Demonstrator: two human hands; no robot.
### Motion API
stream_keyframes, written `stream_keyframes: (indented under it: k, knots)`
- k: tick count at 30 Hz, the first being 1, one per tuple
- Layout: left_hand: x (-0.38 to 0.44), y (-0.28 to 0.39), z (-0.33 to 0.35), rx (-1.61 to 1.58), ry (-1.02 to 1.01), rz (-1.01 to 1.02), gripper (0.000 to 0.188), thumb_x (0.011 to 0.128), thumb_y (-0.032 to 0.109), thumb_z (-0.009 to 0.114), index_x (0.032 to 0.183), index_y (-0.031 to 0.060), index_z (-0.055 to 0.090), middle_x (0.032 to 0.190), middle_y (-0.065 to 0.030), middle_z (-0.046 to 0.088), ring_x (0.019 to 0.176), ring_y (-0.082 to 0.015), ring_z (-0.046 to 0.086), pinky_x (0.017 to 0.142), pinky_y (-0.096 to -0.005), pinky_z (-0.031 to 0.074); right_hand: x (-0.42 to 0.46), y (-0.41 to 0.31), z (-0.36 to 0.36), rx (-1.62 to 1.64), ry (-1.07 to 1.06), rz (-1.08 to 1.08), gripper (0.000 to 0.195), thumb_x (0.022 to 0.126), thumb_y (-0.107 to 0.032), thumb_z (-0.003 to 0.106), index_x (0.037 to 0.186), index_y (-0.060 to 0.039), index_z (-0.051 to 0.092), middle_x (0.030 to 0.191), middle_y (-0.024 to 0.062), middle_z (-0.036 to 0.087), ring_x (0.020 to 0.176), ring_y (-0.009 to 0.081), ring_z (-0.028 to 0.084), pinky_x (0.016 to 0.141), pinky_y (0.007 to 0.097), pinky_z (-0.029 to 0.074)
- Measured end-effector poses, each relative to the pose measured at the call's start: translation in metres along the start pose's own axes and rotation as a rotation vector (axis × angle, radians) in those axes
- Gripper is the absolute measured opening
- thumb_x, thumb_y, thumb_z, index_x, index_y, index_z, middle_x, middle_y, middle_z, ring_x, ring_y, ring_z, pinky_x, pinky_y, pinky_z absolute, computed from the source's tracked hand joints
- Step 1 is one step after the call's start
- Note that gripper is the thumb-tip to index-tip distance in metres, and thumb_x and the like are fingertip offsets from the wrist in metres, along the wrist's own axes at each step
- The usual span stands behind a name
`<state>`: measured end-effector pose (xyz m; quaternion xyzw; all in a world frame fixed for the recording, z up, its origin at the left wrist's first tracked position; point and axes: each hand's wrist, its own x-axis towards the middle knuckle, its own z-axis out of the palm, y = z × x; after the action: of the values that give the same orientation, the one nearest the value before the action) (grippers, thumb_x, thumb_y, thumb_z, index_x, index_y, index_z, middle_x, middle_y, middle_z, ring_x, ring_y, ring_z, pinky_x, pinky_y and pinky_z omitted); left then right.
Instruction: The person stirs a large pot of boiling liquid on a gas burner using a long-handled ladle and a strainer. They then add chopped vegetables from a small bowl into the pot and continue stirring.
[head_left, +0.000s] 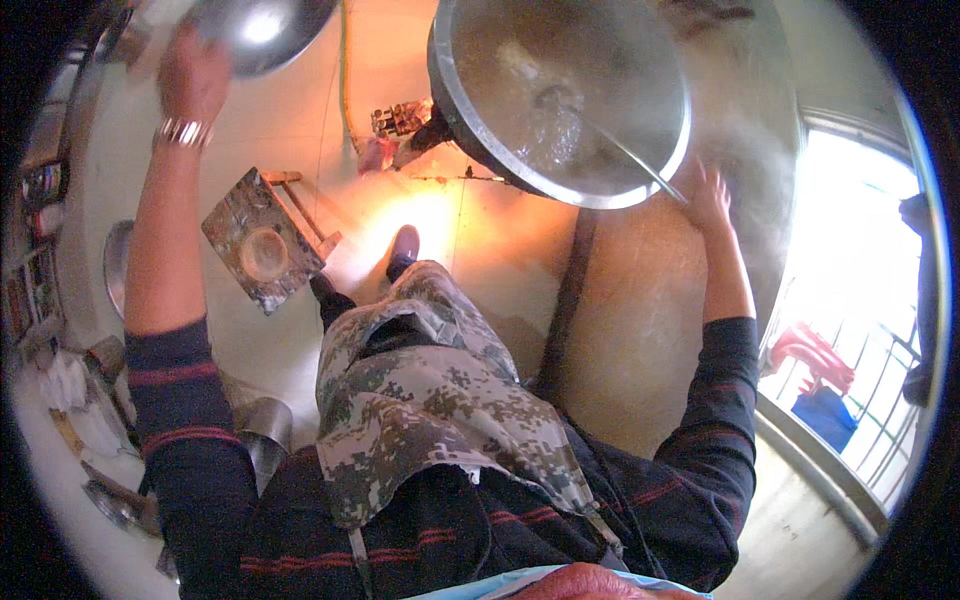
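Observation:
A wide metal pot (480, 154) steams at the upper middle, with bubbling liquid (566, 142) in it. A long-handled utensil (637, 161) slants from the liquid over the pot's right rim, its working end under the surface. My right hand (710, 199) is at the outer end of its handle, fingers stretched up; whether they grip it is unclear. At the upper left, my left hand (193, 79), blurred and wearing a metal watch band (184, 133), overlaps the left edge of a shiny round metal lid or basin (262, 34). Its grip cannot be made out.
Orange firelight glows beneath the pot beside a burner valve (401, 118) and a yellow hose (345, 67). A stained wooden stool (232, 217) with a round mark stands left of my feet. Metal vessels (266, 431) lie by my left elbow. A bright barred window (847, 300) is at right.

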<state>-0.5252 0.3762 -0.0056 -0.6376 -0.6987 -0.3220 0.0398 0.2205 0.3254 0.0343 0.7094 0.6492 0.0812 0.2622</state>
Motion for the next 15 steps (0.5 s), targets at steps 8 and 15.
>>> stream_keyframes:
  k: [8,15]
  knots:
    - [-0.240,-0.086,-0.108,-0.507,0.026,-1.235,0.024,0.083,0.005,0.052,0.105,-0.0050,0.055,0.078,-0.0129,0.061,0.053,-0.0218,0.059,0.039,-0.0306,0.046,-0.028,-0.016,0.026,-0.159,-0.373,-0.148,0.054,0.099,-0.014,0.038,0.151,-0.0234,0.030,0.109,0.0202,0.067,0.099,0.0365,0.067,0.085,0.0459,0.054]
    - [-0.423,-0.133,-0.140,-0.864,0.200,-1.657,0.021,0.080,0.004,0.055,0.098,-0.0060,0.057,0.082,-0.0161,0.062,0.059,-0.0243,0.060,0.043,-0.0312,0.047,-0.090,-0.052,-0.099,0.082,-0.429,-0.202,0.056,0.091,-0.016,0.055,0.145,-0.0186,0.042,0.119,0.0239,0.062,0.108,0.0435,0.060,0.092,0.0499,0.049]
